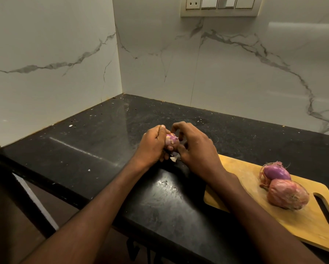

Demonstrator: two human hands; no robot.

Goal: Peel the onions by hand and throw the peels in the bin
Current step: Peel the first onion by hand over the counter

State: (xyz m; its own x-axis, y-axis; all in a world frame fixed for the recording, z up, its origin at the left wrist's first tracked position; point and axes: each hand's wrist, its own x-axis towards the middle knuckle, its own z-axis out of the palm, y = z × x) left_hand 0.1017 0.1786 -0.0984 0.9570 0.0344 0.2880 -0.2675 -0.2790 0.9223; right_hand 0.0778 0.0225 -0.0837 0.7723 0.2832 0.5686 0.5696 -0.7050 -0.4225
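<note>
Purple, partly peeled, one onion is gripped above the black table by the left hand, while the right hand curls its fingers against it. Two more onions are placed on the wooden cutting board, touching each other.

Both hands met on one onion above the black countertop. Left of grip & beyond it: bare counter up to the marble walls. Right of grip, nearer: cutting board w/ two onions blocked that side.
</note>
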